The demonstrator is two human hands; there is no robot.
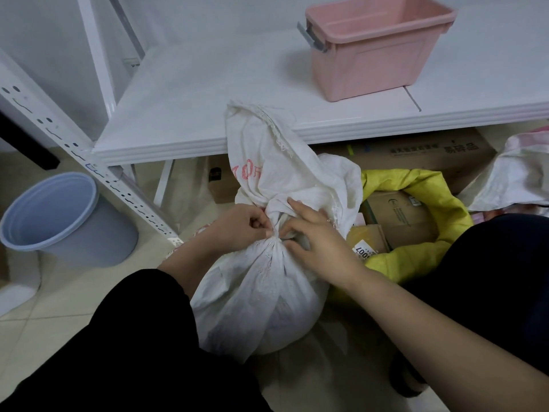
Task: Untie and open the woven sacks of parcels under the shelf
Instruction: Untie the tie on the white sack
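Before the white shelf (208,93), keeping the bulging white woven plastic sack (261,292) upright — tied neck uppermost, pinched by left hand (237,230) fingers, gripped by curled right hand (320,242) fingers for loosening.

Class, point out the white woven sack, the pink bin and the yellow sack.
white woven sack (261,298), head view: lower body.
pink bin (380,66), head view: front wall.
yellow sack (427,179), head view: folded rim.

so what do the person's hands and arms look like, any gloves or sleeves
The left hand and right hand are bare: no gloves, rings or watch. Both forearms are bare too; the left one passes behind black cloth, perhaps a trouser leg.
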